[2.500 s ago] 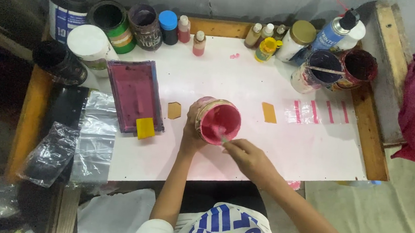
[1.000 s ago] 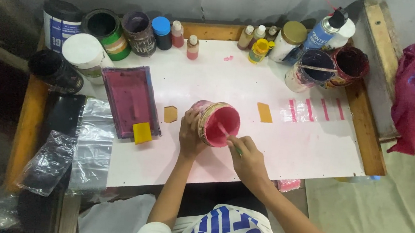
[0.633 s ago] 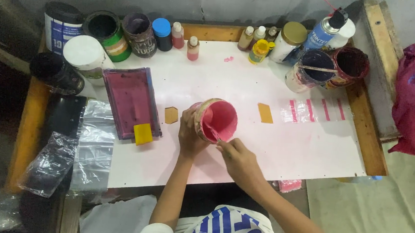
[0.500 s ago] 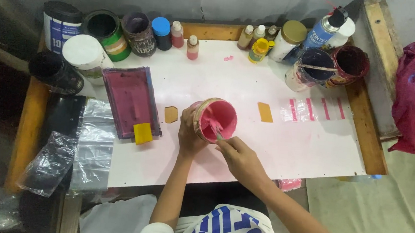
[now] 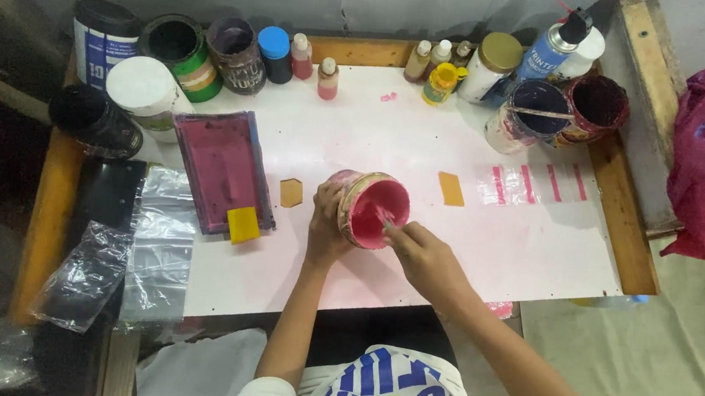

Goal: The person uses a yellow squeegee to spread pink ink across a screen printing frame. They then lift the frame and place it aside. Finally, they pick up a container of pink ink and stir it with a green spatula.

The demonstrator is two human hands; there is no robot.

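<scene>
From the head camera, a tilted pot of pink paint (image 5: 371,209) sits at the middle of the white tabletop (image 5: 532,254). The left hand (image 5: 325,225), at the pot's nine o'clock, curls around its side and grips it. The right hand (image 5: 423,254), at its five o'clock, is closed on a thin stirring stick (image 5: 385,218) dipped into the paint. A pink-stained printing screen (image 5: 222,168) with a yellow squeegee (image 5: 242,224) lies at nine o'clock, and paint jars (image 5: 213,49) line the twelve o'clock edge.

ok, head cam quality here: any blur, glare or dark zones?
Head view: even soft light on the white tabletop, no harsh glare; left edge by the plastic sheets falls into shadow; slight softness at the right hand in the pink pot; mild wide-angle bowing at edges.
</scene>
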